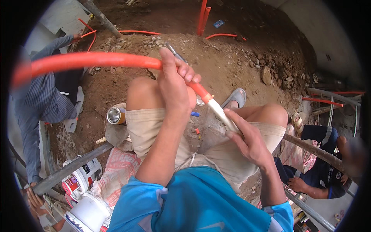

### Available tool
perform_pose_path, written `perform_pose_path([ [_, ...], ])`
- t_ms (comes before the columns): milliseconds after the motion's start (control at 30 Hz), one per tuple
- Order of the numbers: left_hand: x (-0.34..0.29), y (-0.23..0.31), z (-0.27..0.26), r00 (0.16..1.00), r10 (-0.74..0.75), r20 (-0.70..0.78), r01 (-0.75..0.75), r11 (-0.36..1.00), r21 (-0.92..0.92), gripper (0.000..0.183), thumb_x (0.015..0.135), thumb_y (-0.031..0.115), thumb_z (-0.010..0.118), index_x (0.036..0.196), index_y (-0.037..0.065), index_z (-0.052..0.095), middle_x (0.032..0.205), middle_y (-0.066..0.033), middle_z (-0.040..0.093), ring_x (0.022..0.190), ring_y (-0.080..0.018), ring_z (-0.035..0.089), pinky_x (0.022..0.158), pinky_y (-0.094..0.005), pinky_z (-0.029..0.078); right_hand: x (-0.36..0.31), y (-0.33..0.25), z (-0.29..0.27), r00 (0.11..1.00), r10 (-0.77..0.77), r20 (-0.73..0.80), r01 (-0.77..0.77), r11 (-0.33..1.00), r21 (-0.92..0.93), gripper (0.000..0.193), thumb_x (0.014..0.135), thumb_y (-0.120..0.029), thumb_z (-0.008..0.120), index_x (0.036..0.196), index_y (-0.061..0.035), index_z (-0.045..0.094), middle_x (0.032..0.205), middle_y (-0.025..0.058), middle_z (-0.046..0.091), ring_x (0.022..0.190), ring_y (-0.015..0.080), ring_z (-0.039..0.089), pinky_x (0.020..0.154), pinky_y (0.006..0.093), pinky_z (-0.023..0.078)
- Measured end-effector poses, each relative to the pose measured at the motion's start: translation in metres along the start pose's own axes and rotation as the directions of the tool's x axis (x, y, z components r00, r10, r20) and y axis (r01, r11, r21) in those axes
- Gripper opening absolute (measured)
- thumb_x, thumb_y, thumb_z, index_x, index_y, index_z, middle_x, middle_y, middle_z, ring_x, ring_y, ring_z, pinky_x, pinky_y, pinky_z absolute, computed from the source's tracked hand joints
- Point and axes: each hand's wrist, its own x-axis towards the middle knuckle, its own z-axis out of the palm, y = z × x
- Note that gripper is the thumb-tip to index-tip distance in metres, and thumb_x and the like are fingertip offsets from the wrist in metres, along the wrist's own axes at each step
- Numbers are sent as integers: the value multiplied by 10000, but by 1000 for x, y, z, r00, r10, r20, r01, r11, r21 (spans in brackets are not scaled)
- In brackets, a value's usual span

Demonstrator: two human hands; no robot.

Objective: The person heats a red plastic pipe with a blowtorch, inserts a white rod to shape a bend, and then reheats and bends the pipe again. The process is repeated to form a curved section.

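My left hand (172, 83) is wrapped round an orange plastic pipe (100, 60), which curves away past the left rim. Just beyond my left hand the pipe's end meets a white tube (221, 112); whether one sits inside the other I cannot tell. The fingers of my right hand (251, 141) are closed on the lower end of this white tube. A slim metal rod-like tool (176, 53) shows past my left fingers; whether they hold it is hidden. Both hands are above my lap. A blue marker-like object (195, 114) lies below the pipe on the ground.
A metal-rimmed can (115, 115) stands beside my left knee. White buckets (89, 212) are at lower left, near a printed sack (119, 166). Metal bars cross on both sides. One person (46, 96) is at left, another (317, 166) at right. Orange pipes (203, 19) stand in the dirt ahead.
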Motion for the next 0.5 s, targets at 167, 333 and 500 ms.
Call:
perform_pose_path([
  [167, 1, 2, 5, 993, 4, 117, 5, 997, -75, 711, 962, 859, 606, 968, 151, 538, 765, 43, 435, 670, -107, 455, 611, -310, 411, -7, -1, 0, 986, -148, -83, 133, 978, -162, 633, 943, 77, 742, 1534, -136, 664, 1112, 139, 742, 837, 316, 721, 727, 454, 577],
  [333, 0, -1, 7, 996, 54, 65, -46, 993, -110, 741, 932, 908, 567, 964, 168, 534, 735, 56, 420, 621, -88, 431, 561, -293, 396, -8, 4, 12, 970, -179, -166, 134, 959, -252, 601, 918, 61, 786, 1478, -152, 730, 902, 91, 692, 711, 257, 681, 626, 413, 548],
  [500, -6, -4, 2, 997, 45, -61, -50, 994, -95, 728, 951, 906, 531, 943, 179, 515, 717, 56, 406, 592, -87, 408, 540, -284, 382, -8, 5, 13, 973, -149, -178, 111, 972, -207, 586, 912, 68, 789, 1454, -153, 755, 838, 87, 664, 657, 232, 652, 595, 401, 528],
])
